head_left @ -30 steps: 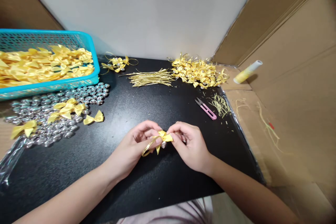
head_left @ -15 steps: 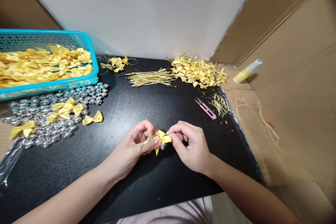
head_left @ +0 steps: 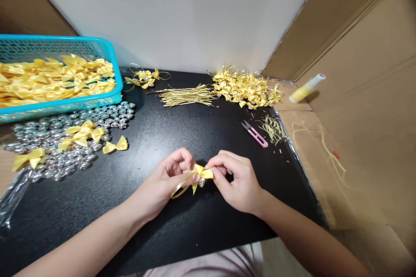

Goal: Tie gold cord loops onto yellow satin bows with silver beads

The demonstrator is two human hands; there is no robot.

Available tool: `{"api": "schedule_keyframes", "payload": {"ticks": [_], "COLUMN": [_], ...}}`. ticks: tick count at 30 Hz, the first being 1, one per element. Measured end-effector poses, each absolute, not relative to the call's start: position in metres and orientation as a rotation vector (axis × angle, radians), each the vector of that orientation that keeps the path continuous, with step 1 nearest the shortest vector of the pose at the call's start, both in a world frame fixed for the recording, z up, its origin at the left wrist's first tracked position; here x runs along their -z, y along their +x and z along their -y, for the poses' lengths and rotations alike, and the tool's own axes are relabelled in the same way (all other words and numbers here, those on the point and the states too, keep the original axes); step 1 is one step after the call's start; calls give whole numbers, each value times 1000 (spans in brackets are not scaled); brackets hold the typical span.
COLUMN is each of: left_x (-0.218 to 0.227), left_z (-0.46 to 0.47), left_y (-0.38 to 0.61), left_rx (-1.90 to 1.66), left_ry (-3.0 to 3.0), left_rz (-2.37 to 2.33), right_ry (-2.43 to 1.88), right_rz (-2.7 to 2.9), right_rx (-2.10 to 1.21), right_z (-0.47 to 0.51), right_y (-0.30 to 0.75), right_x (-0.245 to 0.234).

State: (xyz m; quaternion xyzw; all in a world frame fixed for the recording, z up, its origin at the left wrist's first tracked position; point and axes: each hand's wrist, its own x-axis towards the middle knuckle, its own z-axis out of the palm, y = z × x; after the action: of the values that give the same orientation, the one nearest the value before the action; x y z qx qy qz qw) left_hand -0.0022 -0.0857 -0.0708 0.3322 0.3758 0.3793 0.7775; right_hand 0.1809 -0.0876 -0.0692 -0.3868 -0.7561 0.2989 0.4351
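Note:
Both my hands meet over the middle of the black table (head_left: 162, 233). Between them is a small yellow ribbon bow (head_left: 202, 174) with a silver bead under it. My left hand (head_left: 165, 181) pinches the bow and a looped gold wire tie (head_left: 180, 186) that curls out below its fingers. From the other side, my right hand (head_left: 235, 179) pinches the bow's right end with thumb and forefinger. All the fingers are curled and closed.
A turquoise basket (head_left: 65, 106) of yellow bows stands at the far left. Silver beads (head_left: 58, 147) with loose bows lie before it. At the back lie gold wire ties (head_left: 186, 95) and a heap of finished bows (head_left: 247, 88). Pink snips (head_left: 255, 134) and wire trimmings (head_left: 273, 130) lie right. Cardboard walls enclose the right side.
The gold wire loop has swung round in my left fingers, from curled up beside the bow to hanging flatter and lower. Both hands stay in place, shifting only slightly.

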Motion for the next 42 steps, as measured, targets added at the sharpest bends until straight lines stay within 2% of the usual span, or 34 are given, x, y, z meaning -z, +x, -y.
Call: {"api": "schedule_keyframes", "payload": {"ticks": [13, 21, 25, 30, 42], "left_x": [70, 70, 72, 74, 72], "left_z": [84, 86, 87, 87, 85], "left_y": [2, 2, 3, 1, 0], "left_rx": [-781, -770, -791, -802, -803], "left_ry": [583, 467, 431, 453, 465], "left_rz": [-773, -859, -884, -904, -902], "right_ry": [-1014, -1101, -1067, -1107, -1159], "right_rz": [1806, 1389, 1283, 1272, 1541], "right_rx": [-893, -1461, -1600, -1582, -1259], "right_z": [90, 88, 85, 85, 86], "right_y": [178, 172, 172, 172, 177], "right_x": [72, 81, 85, 84, 77]}}
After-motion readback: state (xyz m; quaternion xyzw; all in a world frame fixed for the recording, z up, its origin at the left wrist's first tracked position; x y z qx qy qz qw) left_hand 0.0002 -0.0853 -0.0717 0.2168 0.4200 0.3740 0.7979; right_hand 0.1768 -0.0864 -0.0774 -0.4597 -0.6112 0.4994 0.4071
